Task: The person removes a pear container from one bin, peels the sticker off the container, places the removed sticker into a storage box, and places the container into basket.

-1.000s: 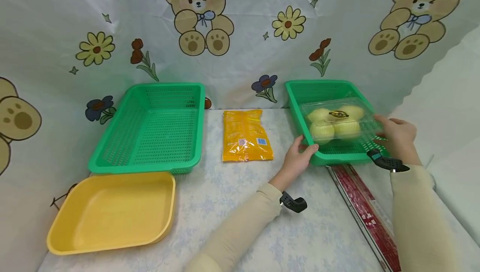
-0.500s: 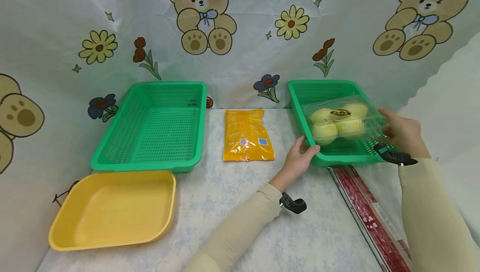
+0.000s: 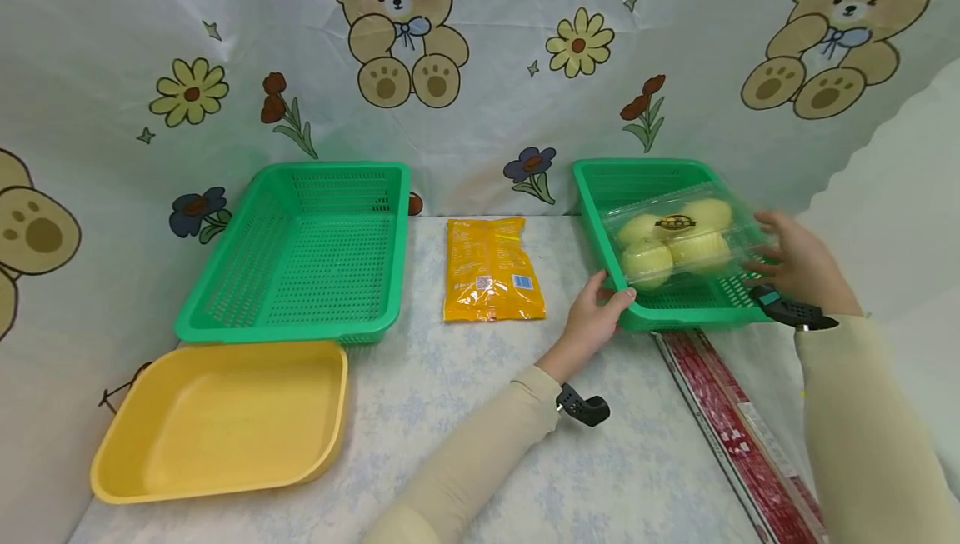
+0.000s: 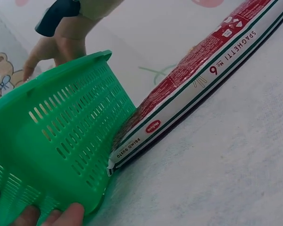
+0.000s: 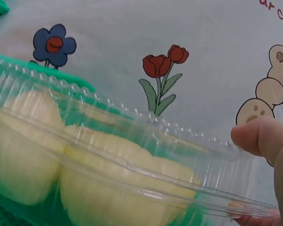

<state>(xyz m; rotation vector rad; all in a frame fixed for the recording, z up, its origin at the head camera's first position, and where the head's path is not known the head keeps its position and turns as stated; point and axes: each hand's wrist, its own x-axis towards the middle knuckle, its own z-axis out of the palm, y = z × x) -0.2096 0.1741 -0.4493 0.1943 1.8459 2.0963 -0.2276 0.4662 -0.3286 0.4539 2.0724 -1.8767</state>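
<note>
Backdrop (image 3: 450,161): head view first. Pale cartoon-print sheet, bears and flowers, behind the tabletop (image 3: 420,394).
9 o'clock basket (image 3: 285,334): green, slotted; yellow tub (image 3: 217,427) at its near side, touching or just beside, can't tell.
Orange pouch (image 3: 491,269): flat near centre, between the two green baskets.
Clear container (image 3: 675,248): in 3 o'clock basket (image 3: 690,318), skewed, its right end overlapping that basket's rim. Pale rounded pieces (image 3: 708,219) inside. Looks tilted, probably because it's being carried by that one end.
Left hand (image 3: 588,327): at 3 o'clock basket's 7 o'clock corner. Thumb over the rim, fingers outside, so pinching the wall; likely bracing it against sliding. Forearm enters from 6 o'clock, aimed between 1 and 2.
Right hand (image 3: 802,265): at the container's 3 o'clock end. Forearm enters from 5, aimed at 11. End hold probably keeps the palm outside the basket.
Red pack (image 3: 738,440): left wrist view reads "SPAGHETTI No 6". Runs from the basket's base towards 1–2 o'clock; contact with basket can't be settled.
Left fingertips (image 4: 70,216): at 7 o'clock in that view, against the basket's outer wall; fits the bracing read.
Right thumb (image 5: 254,136): right wrist view, at 3–4 o'clock by the container's upper edge; a fingertip (image 5: 240,207) shows at the flange, about 4–5. Fingers spread to roughly box depth, curled round the end, holding it; thumb pressure can't be told.
</note>
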